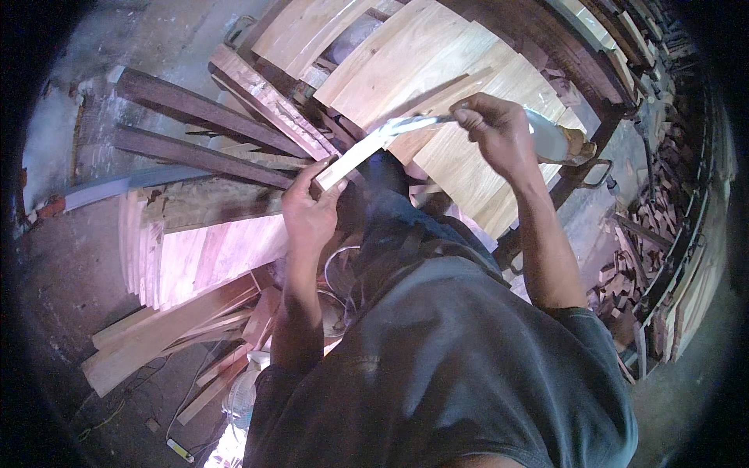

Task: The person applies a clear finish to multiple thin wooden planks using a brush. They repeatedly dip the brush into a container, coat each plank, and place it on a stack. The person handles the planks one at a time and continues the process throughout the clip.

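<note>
My left hand [310,207] is closed around the near end of a pale wooden strip [353,161], thumb on one side and fingers on the other. The strip slants away to the right in front of my body. Beyond it, a thin, shiny, whitish-blue streak [417,122] reaches the fingertips of my right hand [493,129]. Glare hides whether the streak belongs to the strip. My right hand is closed in a pinch, its held thing unclear. Right beside that hand is a whitish translucent bottle [548,140] with a brownish end, tilted over the boards.
Wide pale boards [468,175] lie ahead of me. Dark wooden bars [211,156] jut out at the left, above a stack of panels [218,253]. Loose planks [168,331] and a fan [240,394] are at lower left. Wood offcuts [628,273] are heaped at the right.
</note>
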A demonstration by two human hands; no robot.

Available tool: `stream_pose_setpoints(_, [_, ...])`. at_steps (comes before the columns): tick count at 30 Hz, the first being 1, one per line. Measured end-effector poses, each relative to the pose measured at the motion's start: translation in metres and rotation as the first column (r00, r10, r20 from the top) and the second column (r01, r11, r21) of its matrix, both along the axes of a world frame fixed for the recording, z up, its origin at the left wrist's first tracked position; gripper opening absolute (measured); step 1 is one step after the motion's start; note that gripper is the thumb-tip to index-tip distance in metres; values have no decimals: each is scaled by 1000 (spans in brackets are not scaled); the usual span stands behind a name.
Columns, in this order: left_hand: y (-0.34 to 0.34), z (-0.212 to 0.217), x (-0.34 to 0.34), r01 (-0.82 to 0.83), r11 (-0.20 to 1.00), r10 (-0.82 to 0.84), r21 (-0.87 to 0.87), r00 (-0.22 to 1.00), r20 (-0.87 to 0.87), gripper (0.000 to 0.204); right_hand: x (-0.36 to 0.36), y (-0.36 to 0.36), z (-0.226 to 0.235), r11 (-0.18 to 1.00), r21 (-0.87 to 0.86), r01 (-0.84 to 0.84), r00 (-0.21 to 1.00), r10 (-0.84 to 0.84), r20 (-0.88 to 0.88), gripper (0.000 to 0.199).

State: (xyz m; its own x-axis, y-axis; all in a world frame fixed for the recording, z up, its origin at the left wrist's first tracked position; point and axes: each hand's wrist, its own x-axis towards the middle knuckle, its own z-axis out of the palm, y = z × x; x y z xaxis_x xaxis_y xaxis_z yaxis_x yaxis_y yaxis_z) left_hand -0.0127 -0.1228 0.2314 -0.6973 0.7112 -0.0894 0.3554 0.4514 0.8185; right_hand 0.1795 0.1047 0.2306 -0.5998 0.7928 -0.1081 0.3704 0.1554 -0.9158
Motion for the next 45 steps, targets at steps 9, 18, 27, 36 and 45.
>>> stream_pose_setpoints(9, [5,2,-6,17,999,-16,28,999,-38,32,21,31,-35,886,408,221,940,-305,152,18])
stream_pose_setpoints(18, [2,-9,-14,64,997,-71,-39,977,-201,28,-23,-80,49,986,168,-20,957,68,-282,11])
stream_pose_setpoints(27, [7,-3,-17,-17,996,7,-86,994,-112,30,-2,-29,-19,931,-350,100,944,-200,-263,14])
stream_pose_setpoints(36, [10,1,-19,-15,993,-1,-117,991,-137,23,46,73,-82,825,349,445,845,-516,142,15])
stream_pose_setpoints(45, [-40,-28,-69,78,957,-229,-278,791,-567,28,-5,-29,-18,934,341,109,985,-55,-166,12])
